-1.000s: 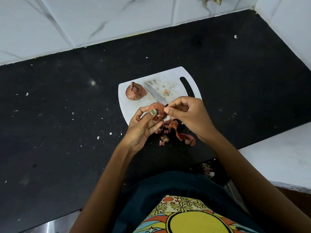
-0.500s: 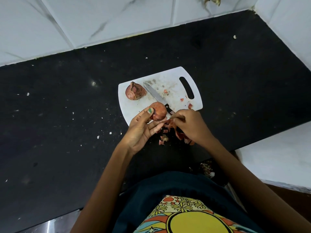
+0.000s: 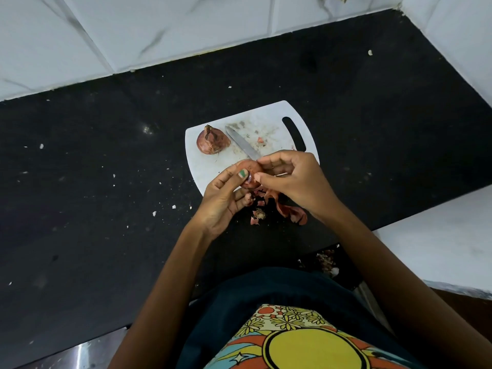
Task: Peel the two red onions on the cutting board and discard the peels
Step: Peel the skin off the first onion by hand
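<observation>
A person stands at the near edge of a black stone table (image 3: pixel 106 182) speckled with pale crumbs, with white marbled wall tiles (image 3: pixel 159 30) along its far edge. A white plastic cutting board with a slot handle (image 3: pixel 269 115) lies near the middle of the table.

The left hand (image 3: pixel 223 198) holds a partly peeled red onion (image 3: pixel 249 169) just above the board's near edge; its fingers curl under the onion and its thumb, with a green-painted nail, presses on top. The right hand (image 3: pixel 295 179) meets the same onion from the right, the grip of thumb and forefinger pinched at the onion's skin.

A second red onion, still in its dry skin (image 3: pixel 212 141), sits on the board's left part, well apart from the hands. A steel-bladed knife (image 3: pixel 242 143) lies slantwise on the board just beside it; its handle is hidden under the right hand.

A heap of reddish onion peels (image 3: pixel 288 213) lies on the table just off the board's near edge, below the hands.
</observation>
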The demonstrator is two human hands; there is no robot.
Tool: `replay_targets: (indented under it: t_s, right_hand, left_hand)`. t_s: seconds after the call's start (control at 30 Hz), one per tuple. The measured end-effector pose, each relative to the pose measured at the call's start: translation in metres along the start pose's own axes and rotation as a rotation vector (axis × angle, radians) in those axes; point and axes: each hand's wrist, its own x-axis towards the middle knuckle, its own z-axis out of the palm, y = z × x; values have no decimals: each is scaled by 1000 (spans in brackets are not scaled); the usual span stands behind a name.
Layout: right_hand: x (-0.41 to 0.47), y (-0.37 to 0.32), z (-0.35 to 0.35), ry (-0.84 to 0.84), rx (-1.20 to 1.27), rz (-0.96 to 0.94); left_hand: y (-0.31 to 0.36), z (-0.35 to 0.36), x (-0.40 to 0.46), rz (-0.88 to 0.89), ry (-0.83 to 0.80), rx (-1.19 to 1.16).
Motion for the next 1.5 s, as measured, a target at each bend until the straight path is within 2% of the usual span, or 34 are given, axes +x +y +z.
replay_targets:
  t_s: [0.43,0.6,0.67,0.87,1.03,1.1,1.17,1.23,1.3,1.37,1.5]
  right_hand:
    - [0,3,5,-1,24,-16]
    - [2,8,4,118,-21,-42]
    - [3,8,1,96,-26,-34]
    - [1,10,0,-60,256,102]
    - [1,18,0,33,469,256]
    - [0,24,-1,76,320,242]
    - [-2,30,0,84,42,163]
    - [-3,33,2,32,-221,65]
    - [-5,31,4,-14,-353,-9]
    - [-5,25,5,8,-355,-54]
    - [-4,6,3,106,-115,-52]
  left_hand:
    - [0,-6,0,17,58,102]
    - [0,-1,-1,22,68,105]
    - [-1,-1,-1,28,78,112]
    - [2,-5,-1,18,68,72]
    - [2,-2,-3,-15,55,3]
    - [2,-3,-3,-30,49,-31]
    - [2,-3,-4,-33,36,-38]
    - [2,-4,-4,-30,13,-33]
    - [1,-6,-4,-23,-15,-40]
    - [0,-6,-3,-10,-37,-42]
    - [2,-2,-6,10,-60,-5]
